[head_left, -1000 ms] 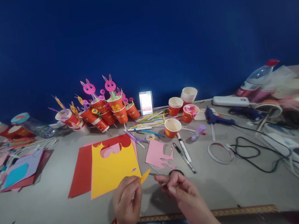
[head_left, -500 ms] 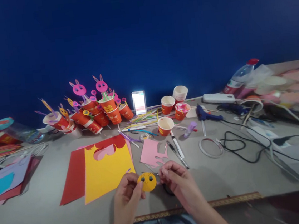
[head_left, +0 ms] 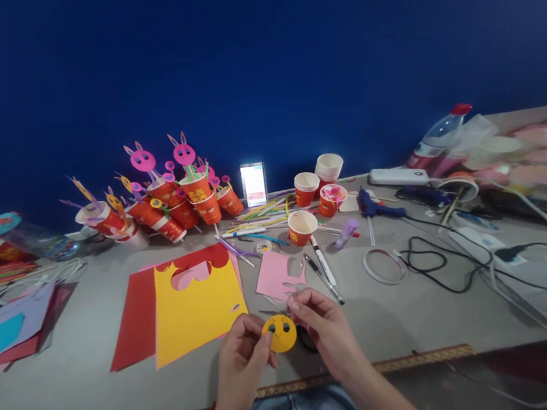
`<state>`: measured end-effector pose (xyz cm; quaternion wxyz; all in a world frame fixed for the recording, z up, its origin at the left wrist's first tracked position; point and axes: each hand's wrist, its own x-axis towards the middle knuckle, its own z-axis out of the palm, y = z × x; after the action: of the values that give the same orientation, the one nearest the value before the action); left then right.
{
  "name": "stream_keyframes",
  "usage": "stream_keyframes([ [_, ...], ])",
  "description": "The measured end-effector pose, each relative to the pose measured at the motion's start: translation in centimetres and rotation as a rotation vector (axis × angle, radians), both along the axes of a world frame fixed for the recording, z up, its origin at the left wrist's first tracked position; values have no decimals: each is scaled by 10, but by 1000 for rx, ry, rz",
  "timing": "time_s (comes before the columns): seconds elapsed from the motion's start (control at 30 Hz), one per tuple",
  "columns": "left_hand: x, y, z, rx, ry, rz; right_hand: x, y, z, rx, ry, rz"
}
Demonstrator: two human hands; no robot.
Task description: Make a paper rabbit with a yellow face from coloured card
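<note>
A round yellow paper face [head_left: 282, 335] with dark eyes and lashes is pinched at its left edge between the thumb and fingers of my left hand [head_left: 245, 356]. My right hand [head_left: 324, 324] is closed in a pinch at the disc's upper right edge. Whatever sits in those fingertips is too small to make out. Partly hidden behind the disc and my right hand, scissors with a black handle [head_left: 307, 340] lie on the table. Just beyond my hands is a cut piece of pink paper [head_left: 274, 274].
Yellow [head_left: 200, 315] and red paper sheets [head_left: 131, 323] lie at left. Behind them stand red cups with paper animal figures [head_left: 204, 203]. Pens [head_left: 323, 262], a glue stick [head_left: 346, 233], a tape ring [head_left: 384, 266], a blue glue gun [head_left: 377, 208] and black cable [head_left: 429, 266] lie to the right.
My left hand has brought the yellow face a little to the right. The gap between it and my right fingertips has closed, and they now meet at its upper right edge.
</note>
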<state>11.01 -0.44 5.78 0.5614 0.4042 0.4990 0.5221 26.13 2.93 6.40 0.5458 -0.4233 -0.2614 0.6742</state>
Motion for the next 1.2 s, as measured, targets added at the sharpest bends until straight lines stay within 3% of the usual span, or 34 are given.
stream_keyframes([
  [0.7, 2, 1, -4, -12, -41, -4, -2, 0, -4, 25, 15, 38],
  [1.2, 3, 2, -4, -12, -44, 11, -3, -1, -7, -61, 107, 59],
])
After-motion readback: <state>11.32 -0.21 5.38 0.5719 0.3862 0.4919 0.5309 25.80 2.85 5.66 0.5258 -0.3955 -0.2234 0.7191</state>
